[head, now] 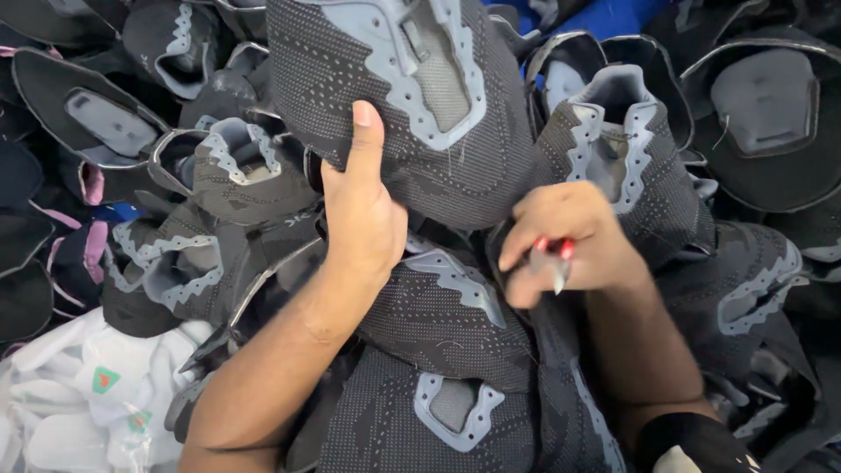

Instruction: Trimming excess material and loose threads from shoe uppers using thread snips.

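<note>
A left hand (pixel 359 219) closes its fingers on the lower edge of a dark grey knitted shoe upper with pale grey eyelet trim (pixel 412 96), thumb pressed on its face. Just right of those fingers, the right hand (pixel 569 245) curls its fingers round a small red-handled metal cutter (pixel 554 256), blurred, above a heap of matching dark shoe uppers (pixel 438 350).

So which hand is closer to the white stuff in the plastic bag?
Left. The left hand grips a dark shoe upper above the white bagged pieces. The right hand, holding a red-handled tool, is farther away.
</note>
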